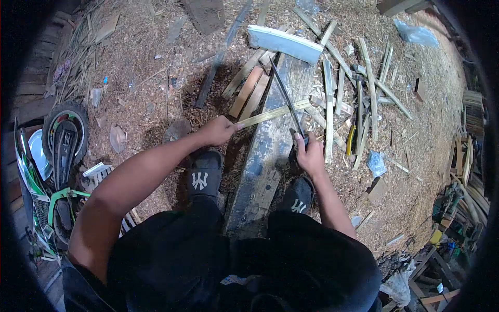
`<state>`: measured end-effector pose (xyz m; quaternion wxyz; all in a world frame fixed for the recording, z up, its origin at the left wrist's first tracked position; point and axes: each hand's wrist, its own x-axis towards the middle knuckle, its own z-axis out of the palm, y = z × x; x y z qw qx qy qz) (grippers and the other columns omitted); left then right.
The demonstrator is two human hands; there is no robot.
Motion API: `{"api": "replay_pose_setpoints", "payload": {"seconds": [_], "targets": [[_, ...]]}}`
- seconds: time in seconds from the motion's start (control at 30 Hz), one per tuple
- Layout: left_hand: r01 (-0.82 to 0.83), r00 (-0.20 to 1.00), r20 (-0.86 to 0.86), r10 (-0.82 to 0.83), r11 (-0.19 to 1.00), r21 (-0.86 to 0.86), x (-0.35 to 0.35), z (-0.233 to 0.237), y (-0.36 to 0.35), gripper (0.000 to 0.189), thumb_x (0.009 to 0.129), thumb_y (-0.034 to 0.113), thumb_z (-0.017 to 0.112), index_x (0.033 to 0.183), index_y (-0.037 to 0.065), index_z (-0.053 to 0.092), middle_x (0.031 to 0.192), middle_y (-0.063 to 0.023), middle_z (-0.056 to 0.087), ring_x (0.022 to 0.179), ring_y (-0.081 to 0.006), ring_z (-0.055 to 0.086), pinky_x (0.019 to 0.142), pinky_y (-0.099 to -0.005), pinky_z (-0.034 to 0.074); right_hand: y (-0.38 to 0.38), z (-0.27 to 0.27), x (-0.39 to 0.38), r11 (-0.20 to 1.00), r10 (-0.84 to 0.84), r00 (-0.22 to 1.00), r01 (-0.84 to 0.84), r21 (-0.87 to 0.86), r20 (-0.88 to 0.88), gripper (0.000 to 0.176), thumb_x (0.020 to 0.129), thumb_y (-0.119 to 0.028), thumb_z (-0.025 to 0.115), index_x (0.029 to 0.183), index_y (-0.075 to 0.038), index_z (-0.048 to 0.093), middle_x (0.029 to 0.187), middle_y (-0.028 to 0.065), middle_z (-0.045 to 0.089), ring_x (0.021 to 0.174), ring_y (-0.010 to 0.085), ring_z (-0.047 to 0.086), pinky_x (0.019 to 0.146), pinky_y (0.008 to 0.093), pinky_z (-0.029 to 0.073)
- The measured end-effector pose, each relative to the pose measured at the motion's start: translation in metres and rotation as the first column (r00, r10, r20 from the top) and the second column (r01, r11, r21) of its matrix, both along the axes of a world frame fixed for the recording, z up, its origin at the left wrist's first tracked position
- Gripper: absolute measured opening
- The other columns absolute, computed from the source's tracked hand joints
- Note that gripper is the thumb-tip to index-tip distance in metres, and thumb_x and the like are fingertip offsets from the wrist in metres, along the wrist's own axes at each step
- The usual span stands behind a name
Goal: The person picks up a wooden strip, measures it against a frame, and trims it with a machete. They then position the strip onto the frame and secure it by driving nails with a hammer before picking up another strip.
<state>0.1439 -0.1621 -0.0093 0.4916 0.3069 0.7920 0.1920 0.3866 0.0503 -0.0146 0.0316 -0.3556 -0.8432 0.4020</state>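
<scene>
My left hand (218,130) is closed around the near end of a split bamboo strip (273,114), which slants up to the right across a worn wooden plank (262,171). The fingers of my right hand (311,156) wrap the handle of a machete (284,93). Its long dark blade points away from me and crosses the strip near the far end. Beyond the blade tip, a curved pale board (286,43) lies across the plank's far end. My two feet in dark slippers (204,177) stand on either side of the plank.
Several bamboo strips (370,88) lie scattered on the right, beside a yellow-and-black tool handle (351,140). Short wooden pieces (246,91) rest left of the plank. A small motorbike (61,148) stands at the left, and chips cover the ground (140,57).
</scene>
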Motion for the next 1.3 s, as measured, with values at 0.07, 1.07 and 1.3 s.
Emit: {"api": "replay_pose_setpoints", "payload": {"seconds": [0.07, 1.07, 1.3], "targets": [[0.013, 1.0, -0.004, -0.013, 1.0, -0.018, -0.001, -0.005, -0.001, 0.061, 0.102, 0.047, 0.053, 0.068, -0.002, 0.061, 0.051, -0.0081, 0.049, 0.049, -0.0172, 0.044, 0.052, -0.0435, 0.04, 0.0, 0.006, 0.0, 1.0, -0.001, 1.0, 0.001, 0.0, 0.011, 0.039, 0.097, -0.032, 0.062, 0.093, 0.007, 0.061, 0.07, 0.0289, 0.063, 0.07, 0.0479, 0.065, 0.064, 0.0504, 0.051], [-0.08, 0.995, -0.067, 0.079, 0.997, -0.016, 0.028, -0.004, -0.004, 0.058, 0.101, 0.049, 0.053, 0.071, 0.0, 0.062, 0.055, -0.007, 0.053, 0.052, -0.018, 0.049, 0.054, -0.0425, 0.042, -0.007, 0.025, 0.012, 0.998, -0.064, 0.997, 0.064, -0.002, -0.052, 0.033, 0.099, -0.029, 0.057, 0.09, 0.003, 0.059, 0.066, 0.0247, 0.063, 0.062, 0.0429, 0.064, 0.059, 0.0487, 0.049], [-0.008, 0.995, -0.095, 0.008, 1.0, 0.002, 0.028, -0.005, -0.009, 0.059, 0.101, 0.048, 0.052, 0.071, -0.002, 0.061, 0.053, -0.008, 0.051, 0.052, -0.0166, 0.049, 0.054, -0.0431, 0.042, -0.003, 0.004, 0.016, 0.992, -0.12, 0.983, 0.123, -0.009, 0.141, 0.044, 0.1, -0.04, 0.051, 0.096, 0.001, 0.064, 0.075, 0.0317, 0.064, 0.079, 0.0519, 0.064, 0.073, 0.0558, 0.049]]}}
